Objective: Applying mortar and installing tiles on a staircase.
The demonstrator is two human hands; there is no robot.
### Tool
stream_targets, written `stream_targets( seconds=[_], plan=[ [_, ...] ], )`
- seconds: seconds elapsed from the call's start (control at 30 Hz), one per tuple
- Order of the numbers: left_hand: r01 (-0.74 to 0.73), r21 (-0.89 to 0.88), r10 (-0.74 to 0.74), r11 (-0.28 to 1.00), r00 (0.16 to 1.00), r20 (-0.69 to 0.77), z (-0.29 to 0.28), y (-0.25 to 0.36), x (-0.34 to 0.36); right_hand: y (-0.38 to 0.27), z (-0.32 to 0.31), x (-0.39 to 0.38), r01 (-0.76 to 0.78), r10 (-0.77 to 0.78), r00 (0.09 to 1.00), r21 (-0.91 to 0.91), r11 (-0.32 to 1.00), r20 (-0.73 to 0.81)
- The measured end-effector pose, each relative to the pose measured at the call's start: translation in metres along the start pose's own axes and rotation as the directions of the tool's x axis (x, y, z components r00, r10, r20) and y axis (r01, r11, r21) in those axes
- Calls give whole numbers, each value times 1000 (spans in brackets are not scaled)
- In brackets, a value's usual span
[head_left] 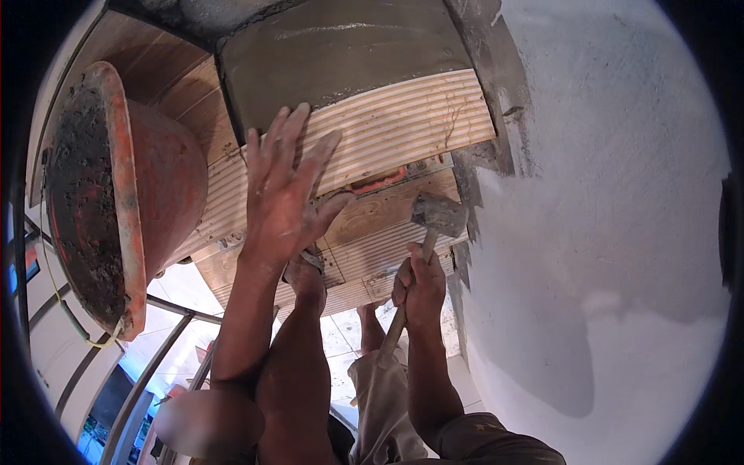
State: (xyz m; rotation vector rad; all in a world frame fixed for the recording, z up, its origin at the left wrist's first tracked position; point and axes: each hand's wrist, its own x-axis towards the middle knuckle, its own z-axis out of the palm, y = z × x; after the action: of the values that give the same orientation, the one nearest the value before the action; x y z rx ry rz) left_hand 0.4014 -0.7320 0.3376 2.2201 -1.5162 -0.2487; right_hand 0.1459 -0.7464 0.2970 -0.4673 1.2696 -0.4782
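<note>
My left hand (283,198) has its fingers spread over a cream ribbed tile (403,116), the fingertips reaching its far edge; whether the palm presses on it I cannot tell. Beyond that edge lies a smooth bed of wet grey mortar (349,46). In my right hand (421,287) is the wooden handle of a mallet, gripped partway along. The mallet's dirty grey head (439,215) hangs over the lower steps, near the wall and apart from the tile.
A mortar-caked orange bucket (163,178) lies tilted at the left, its mouth facing outward. Below it runs a metal railing (147,372). A white wall (604,178) bounds the right side. A red object (380,182) shows beneath the tile's near edge, above wood-patterned steps (368,213).
</note>
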Motion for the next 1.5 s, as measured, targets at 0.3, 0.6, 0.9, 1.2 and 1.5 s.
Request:
stream_targets(
  seconds=[0.3, 0.6, 0.9, 1.2, 1.5],
  plan=[
    [-42, -39, 41, 998, 999, -19, 8, -2, 7, -45, 17, -12, 266, -263, 964, -143, 953, 39],
    [25, 40, -24, 999, 999, -38, 13, -6, -3, -57, 11, 8, 460, -473, 875, -474, 751, 99],
    [53, 4, -52, 999, 994, -97, 27, 15, -3, -110, 55, 16, 634, -570, 772, -415, 653, 282],
    [75, 48, -72, 996, 996, -61, 36, 18, -1, -104, 73, 28, 588, -488, 809, -480, 652, 328],
    [70, 66, -66, 995, 996, -58, 36, 18, 0, -103, 80, 33, 568, -441, 822, -483, 666, 359]
  ],
)
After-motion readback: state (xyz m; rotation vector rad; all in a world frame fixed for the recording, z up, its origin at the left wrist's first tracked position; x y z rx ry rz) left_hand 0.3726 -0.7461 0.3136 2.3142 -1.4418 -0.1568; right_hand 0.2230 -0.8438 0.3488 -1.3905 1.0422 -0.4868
